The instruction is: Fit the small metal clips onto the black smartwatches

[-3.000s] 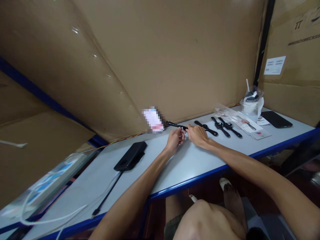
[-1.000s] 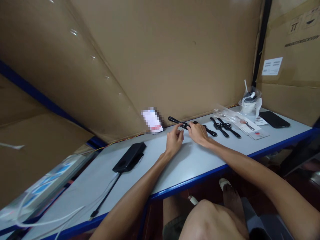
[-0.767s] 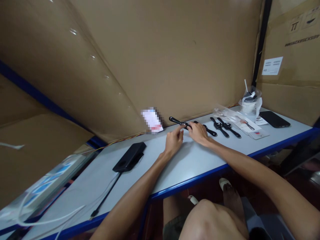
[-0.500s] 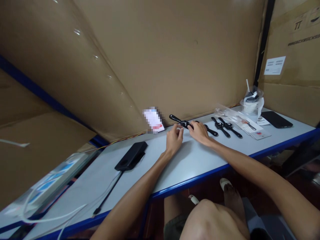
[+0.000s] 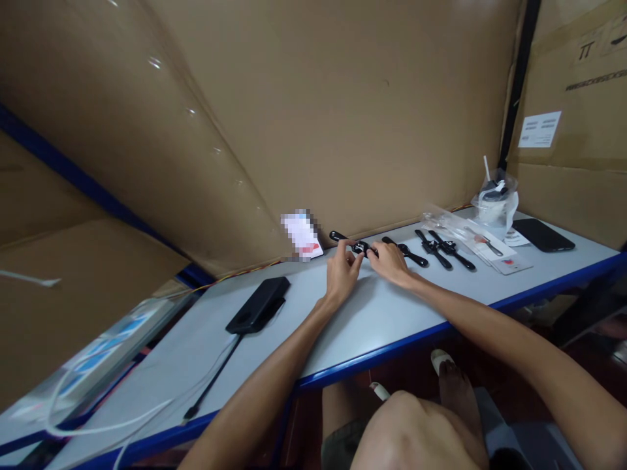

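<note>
A black spokeshave (image 5: pixel 360 247), with a long handle on each side of its middle body, is held between my hands just above the table. My left hand (image 5: pixel 341 269) grips it near the middle, fingers curled, thumb against the body. My right hand (image 5: pixel 390 262) is closed around its right part, which the fingers partly hide. Just behind the right hand lies another black spokeshave (image 5: pixel 415 256), partly covered by that hand. Two more, a left one (image 5: pixel 433 249) and a right one (image 5: pixel 451 250), rest side by side further right.
A black power bank (image 5: pixel 258 305) with a cable lies at the left. A pixelated phone-like screen (image 5: pixel 302 235) leans against the cardboard wall. At the right are plastic-wrapped cards (image 5: pixel 482 245), a bagged cup (image 5: pixel 494 202) and a black phone (image 5: pixel 543 235). A power strip (image 5: pixel 105 346) lies far left.
My left hand has moved from beside the spokeshave onto its middle, fingers now touching it. The spokeshave has dipped slightly, and my right hand's fingers have shifted a little left.
</note>
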Tool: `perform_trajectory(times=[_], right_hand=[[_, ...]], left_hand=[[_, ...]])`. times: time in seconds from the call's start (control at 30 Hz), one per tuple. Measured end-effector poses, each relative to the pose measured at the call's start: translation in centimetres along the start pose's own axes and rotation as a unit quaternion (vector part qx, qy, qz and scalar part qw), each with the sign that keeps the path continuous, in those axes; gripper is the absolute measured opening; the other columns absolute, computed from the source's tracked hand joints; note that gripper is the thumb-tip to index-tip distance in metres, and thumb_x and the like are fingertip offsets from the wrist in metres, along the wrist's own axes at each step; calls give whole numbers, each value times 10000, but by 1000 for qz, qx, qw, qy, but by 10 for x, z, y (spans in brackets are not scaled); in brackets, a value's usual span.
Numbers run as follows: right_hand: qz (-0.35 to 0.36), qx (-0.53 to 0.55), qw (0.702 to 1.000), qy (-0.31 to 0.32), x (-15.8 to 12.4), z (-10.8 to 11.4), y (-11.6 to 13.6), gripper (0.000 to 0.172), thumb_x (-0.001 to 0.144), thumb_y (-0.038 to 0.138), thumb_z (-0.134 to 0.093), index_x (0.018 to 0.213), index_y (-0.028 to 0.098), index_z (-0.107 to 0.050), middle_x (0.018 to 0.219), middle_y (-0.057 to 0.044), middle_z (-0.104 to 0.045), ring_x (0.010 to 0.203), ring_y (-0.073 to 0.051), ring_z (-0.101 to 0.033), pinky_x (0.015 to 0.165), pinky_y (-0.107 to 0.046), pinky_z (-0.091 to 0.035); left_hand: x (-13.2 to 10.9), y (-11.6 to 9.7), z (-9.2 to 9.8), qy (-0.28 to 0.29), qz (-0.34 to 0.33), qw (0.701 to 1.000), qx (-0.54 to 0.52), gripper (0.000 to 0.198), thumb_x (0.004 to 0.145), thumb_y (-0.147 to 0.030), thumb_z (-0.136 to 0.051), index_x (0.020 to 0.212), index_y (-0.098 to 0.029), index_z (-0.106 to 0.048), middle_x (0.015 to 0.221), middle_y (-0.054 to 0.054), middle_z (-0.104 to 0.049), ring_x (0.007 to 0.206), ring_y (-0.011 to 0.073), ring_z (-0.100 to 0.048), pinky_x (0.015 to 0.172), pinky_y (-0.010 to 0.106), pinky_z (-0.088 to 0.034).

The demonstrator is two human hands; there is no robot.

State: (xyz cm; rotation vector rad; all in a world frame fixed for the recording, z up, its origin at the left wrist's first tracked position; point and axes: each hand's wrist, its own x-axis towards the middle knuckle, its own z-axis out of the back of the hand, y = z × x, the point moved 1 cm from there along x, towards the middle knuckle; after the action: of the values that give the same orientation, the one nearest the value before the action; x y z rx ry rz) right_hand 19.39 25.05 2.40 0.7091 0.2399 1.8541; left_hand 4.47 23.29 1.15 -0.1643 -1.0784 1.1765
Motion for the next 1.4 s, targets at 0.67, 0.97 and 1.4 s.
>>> perform_trajectory(times=[0.67,0.97,1.4], right_hand=[[9,30,999,25,-3,-7,3,308,1004,320,-474,1045,191,-751,1067,-112,-784,1001,-232,-716,791,-265,-457],[-10,53,998,15,0,-8,1,314,997,327,-482,1027,189,-762,1030,-94,-791,978,-223,-712,782,-255,-453],[-33,130,991,7,4,-11,-3,266,943,304,-535,882,173,-757,901,-73,-777,877,-200,-694,716,-237,-441]], left_hand=[[1,3,7,24,-91,986,138,216,941,-229,-472,999,-228,-680,782,35,-681,688,182,-596,646,266,-353],[3,3,5,-28,16,995,92,245,985,-391,-472,891,-221,-621,549,-19,-563,487,171,-501,550,264,-271],[7,7,-3,-17,71,997,-20,389,927,-508,-520,709,-196,-600,484,-32,-472,446,131,-436,495,260,-289]])
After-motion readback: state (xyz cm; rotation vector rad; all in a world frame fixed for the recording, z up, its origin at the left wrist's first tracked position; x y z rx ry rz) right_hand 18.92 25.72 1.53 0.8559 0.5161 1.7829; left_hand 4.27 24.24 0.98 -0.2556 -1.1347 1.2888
